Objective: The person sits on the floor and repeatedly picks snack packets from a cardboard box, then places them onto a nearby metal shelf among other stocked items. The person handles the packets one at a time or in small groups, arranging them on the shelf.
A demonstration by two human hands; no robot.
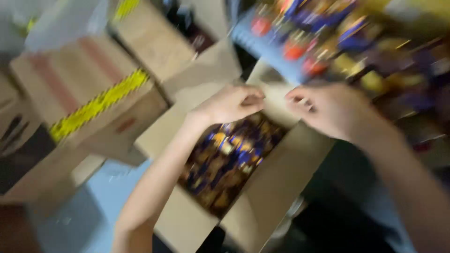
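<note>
Open brown cardboard box (281, 187) at centre, full of blurred blue-and-gold packets (229, 157), uncountable. Left hand (232, 104) and right hand (328, 110) pinch far flap (274, 100). One closed brown carton with yellow-black tape (93, 107) left.

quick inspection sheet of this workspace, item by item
surface: pale blue floor shows between boxes, blurred
job's things: open cardboard box filled with small blue and gold packets
clutter: closed box with yellow tape, more cartons behind
grippers: left hand and right hand both pinch at the box's far flap; whether anything small is held is too blurred to tell
cables: nothing seen
surroundings: shelf of colourful packaged goods at upper right, blurred
</note>
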